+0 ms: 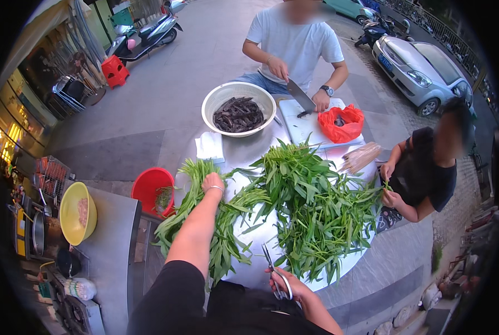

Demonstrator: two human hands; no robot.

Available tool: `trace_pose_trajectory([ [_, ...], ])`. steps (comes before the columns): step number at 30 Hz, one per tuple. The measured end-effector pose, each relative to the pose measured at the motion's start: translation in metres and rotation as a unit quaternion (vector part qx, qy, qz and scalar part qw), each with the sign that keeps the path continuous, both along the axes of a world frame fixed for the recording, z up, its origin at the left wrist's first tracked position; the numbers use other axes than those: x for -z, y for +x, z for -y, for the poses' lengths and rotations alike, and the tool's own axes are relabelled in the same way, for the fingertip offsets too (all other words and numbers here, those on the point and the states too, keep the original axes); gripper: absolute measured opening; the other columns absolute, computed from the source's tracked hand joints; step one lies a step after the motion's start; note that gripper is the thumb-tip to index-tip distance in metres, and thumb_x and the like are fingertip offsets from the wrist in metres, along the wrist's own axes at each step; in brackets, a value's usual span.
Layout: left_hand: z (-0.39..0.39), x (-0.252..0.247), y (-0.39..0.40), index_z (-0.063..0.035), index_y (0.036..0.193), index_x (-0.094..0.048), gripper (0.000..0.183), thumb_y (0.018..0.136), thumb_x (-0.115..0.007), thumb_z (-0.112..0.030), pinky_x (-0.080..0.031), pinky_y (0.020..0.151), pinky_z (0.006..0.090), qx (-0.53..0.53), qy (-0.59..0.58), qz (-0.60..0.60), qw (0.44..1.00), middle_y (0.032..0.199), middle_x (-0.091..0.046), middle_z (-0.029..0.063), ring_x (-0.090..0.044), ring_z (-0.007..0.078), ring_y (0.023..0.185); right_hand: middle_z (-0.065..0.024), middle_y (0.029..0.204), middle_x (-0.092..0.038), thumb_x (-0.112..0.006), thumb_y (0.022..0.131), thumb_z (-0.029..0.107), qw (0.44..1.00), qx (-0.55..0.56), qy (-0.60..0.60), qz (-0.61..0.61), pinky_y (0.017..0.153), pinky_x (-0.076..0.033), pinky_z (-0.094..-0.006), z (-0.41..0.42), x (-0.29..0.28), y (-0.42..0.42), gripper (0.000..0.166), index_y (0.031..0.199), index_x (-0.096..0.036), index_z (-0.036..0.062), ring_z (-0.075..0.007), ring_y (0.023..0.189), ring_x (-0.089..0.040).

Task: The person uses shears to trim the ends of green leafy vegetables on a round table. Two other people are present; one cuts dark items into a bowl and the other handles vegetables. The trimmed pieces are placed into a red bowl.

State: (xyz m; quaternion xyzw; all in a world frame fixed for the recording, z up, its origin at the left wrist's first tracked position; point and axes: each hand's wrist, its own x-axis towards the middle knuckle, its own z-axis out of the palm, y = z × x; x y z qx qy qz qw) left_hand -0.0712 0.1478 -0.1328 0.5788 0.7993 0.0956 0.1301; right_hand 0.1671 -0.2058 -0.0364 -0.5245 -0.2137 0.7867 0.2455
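My left hand, with a band at the wrist, is curled over the stem end of a bundle of leafy greens that look like water spinach. Its fingertips are hidden from view. My right hand holds a pair of metal scissors by the handles near the table's front edge, blades pointing away from me and slightly apart. Beside the left bundle lies a smaller bunch of the greens. A large heap of greens covers the right part of the metal table.
Across the table a person cuts with a cleaver on a white board, beside a red bag and a colander of dark pieces. Another person at right handles a stem. A red bucket stands left, near a yellow basin.
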Motion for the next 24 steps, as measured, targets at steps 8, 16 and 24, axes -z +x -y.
trace_pose_trajectory([
  [8, 0.084, -0.118, 0.024, -0.0043, 0.100, -0.066, 0.018, 0.086, -0.062, -0.015, -0.034, 0.043, 0.0235, -0.015, -0.135, 0.625, 0.769, 0.080, -0.067, 0.0023, -0.044, 0.0072, 0.047, -0.0020, 0.097, -0.049, -0.050, 0.090, 0.053, 0.975, 0.091, 0.052, -0.198, 0.087, -0.045, -0.0338, -0.007, -0.015, 0.002, 0.064, 0.138, -0.033, 0.0139, -0.0116, 0.084, -0.050],
  [16, 0.191, -0.086, 0.065, -0.0058, 0.100, -0.069, 0.018, 0.084, -0.064, -0.013, -0.036, 0.049, 0.0201, -0.029, -0.108, 0.676, 0.728, 0.094, -0.068, 0.0020, -0.045, 0.0031, 0.054, -0.0019, 0.083, -0.048, -0.040, 0.094, 0.053, 0.977, 0.134, 0.013, -0.168, 0.072, -0.045, -0.0314, -0.040, -0.017, -0.026, 0.055, 0.133, -0.040, 0.0130, -0.0120, 0.072, -0.046],
  [24, 0.159, -0.079, -0.008, -0.0022, 0.092, -0.063, 0.014, 0.088, -0.054, -0.013, -0.051, 0.064, 0.0307, 0.068, 0.123, 0.549, 0.824, 0.077, -0.066, 0.0084, -0.064, 0.0186, 0.071, 0.0010, 0.061, -0.038, -0.047, 0.096, 0.042, 0.979, 0.202, -0.007, 0.017, 0.045, -0.030, -0.0223, -0.019, -0.001, -0.012, 0.044, 0.122, -0.050, 0.0078, -0.0083, 0.049, -0.033],
])
